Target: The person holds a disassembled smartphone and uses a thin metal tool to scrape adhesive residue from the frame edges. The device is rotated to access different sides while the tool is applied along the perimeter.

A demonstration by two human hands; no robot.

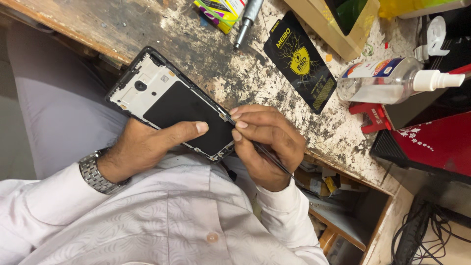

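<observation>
My left hand (147,143) holds an opened phone frame (169,102) from beneath, thumb lying across its black inner panel. The frame is black-edged, with a white plate and camera hole at its far end. My right hand (267,142) pinches thin metal tweezers (265,151), whose tip touches the frame's right edge near my fingertips. A steel watch sits on my left wrist.
A stained wooden workbench (230,68) lies beyond the phone. On it are a black and yellow packet (300,61), a clear spray bottle (387,79), a metal screwdriver handle (248,17), a red clip (373,117) and a red box (431,142). An open drawer (338,206) sits below.
</observation>
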